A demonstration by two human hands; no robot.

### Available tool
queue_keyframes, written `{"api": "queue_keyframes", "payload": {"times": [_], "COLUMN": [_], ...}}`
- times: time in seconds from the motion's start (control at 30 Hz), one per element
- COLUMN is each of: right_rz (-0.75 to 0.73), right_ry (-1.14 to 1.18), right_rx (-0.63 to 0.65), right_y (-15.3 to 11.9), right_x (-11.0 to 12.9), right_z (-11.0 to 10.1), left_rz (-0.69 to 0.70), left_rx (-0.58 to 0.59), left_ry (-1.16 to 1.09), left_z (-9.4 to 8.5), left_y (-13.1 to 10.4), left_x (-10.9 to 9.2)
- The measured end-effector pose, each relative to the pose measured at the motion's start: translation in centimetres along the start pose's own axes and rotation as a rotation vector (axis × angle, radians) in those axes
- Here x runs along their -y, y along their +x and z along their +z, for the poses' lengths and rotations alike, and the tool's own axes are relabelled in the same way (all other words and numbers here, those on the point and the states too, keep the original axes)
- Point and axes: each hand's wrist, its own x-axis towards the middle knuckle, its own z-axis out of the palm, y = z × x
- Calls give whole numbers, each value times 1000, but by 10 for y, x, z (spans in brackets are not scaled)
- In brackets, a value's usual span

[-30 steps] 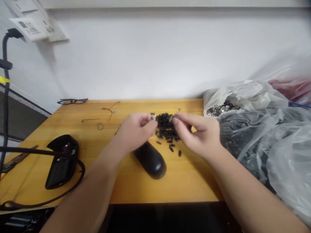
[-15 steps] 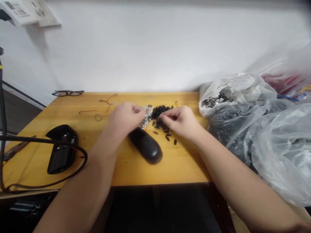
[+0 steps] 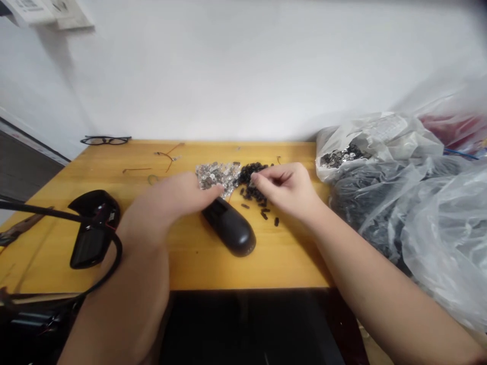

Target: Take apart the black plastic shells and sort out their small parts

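Observation:
My left hand (image 3: 186, 193) is beside the pile of small silvery metal pieces (image 3: 216, 175), its thumb stretched over the upper end of a rounded black plastic part (image 3: 232, 228); its other fingers are hidden. At the right edge of a heap of small black pieces (image 3: 249, 175), my right hand (image 3: 279, 185) has thumb and forefinger pinched together. What sits between those fingertips is too small to make out. A few black pieces (image 3: 276, 221) lie loose below the heap.
On the wooden table (image 3: 213, 274), a black curved housing (image 3: 93, 233) and a black cable (image 3: 114, 253) are at left. Glasses (image 3: 105, 140), thin wires (image 3: 167, 154) and pliers (image 3: 17, 230) lie farther out. Plastic bags (image 3: 384, 137) of parts crowd the right side.
My left hand has moved left and down, uncovering more of the metal pile. My right hand stays pinched at the black heap. The view has shifted slightly.

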Motion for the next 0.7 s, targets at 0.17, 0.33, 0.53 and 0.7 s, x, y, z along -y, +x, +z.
{"api": "queue_keyframes", "payload": {"times": [0.17,0.33,0.53,0.7], "right_rz": [53,197,187,169], "right_ry": [157,294,376,524], "right_rx": [-77,13,107,38], "right_y": [1,3,4,6], "right_x": [-2,-1,-4,-4], "right_z": [5,9,14,15], "left_rz": [143,165,167,318], "left_rx": [235,288,189,262], "left_ry": [-44,-144,-393,-708], "left_z": [-2,5,12,13], "left_y": [1,3,3,3], "left_x": [11,-4,-12,-14]}}
